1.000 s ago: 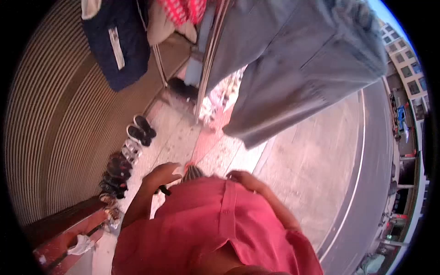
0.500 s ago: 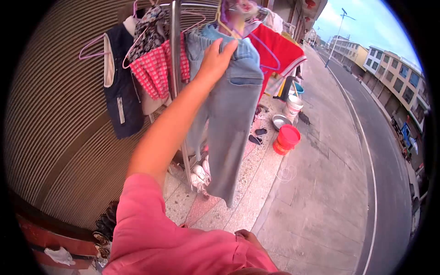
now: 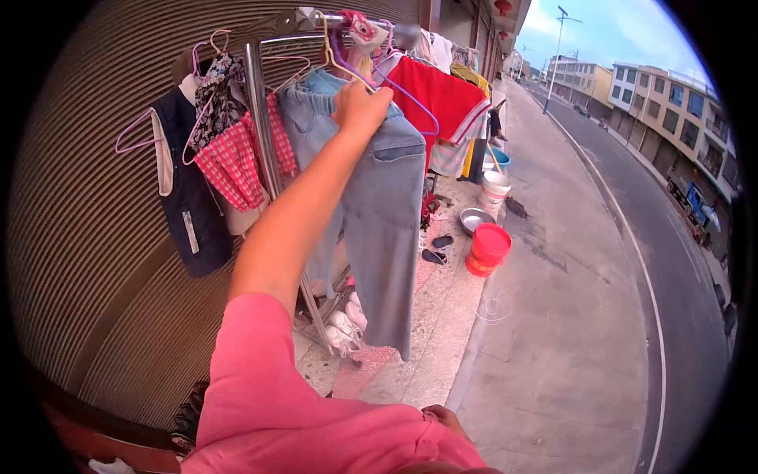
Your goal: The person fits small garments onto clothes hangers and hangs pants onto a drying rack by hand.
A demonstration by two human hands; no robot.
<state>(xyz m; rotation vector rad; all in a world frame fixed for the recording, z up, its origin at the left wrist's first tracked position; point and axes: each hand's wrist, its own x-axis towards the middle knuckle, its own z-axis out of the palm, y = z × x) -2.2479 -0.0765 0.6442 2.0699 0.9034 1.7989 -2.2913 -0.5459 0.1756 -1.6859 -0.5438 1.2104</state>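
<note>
Fingers (image 3: 381,96) of left hand (image 3: 362,110) have closed around yellow hanger (image 3: 329,52).

Light blue jeans (image 3: 381,213); navy vest (image 3: 189,193) with cream edging; red-and-white checked cloth (image 3: 233,162); black-and-white patterned cloth (image 3: 219,99); red lidded bucket (image 3: 490,246); purple hanger (image 3: 422,110); pink sleeve (image 3: 254,355).

Pink shirt (image 3: 308,411) — short-sleeved, seemingly buttoned.

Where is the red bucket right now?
In the head view, the red bucket stands on the ground to the right of the light blue jeans, just nearer than the metal basin.
</note>
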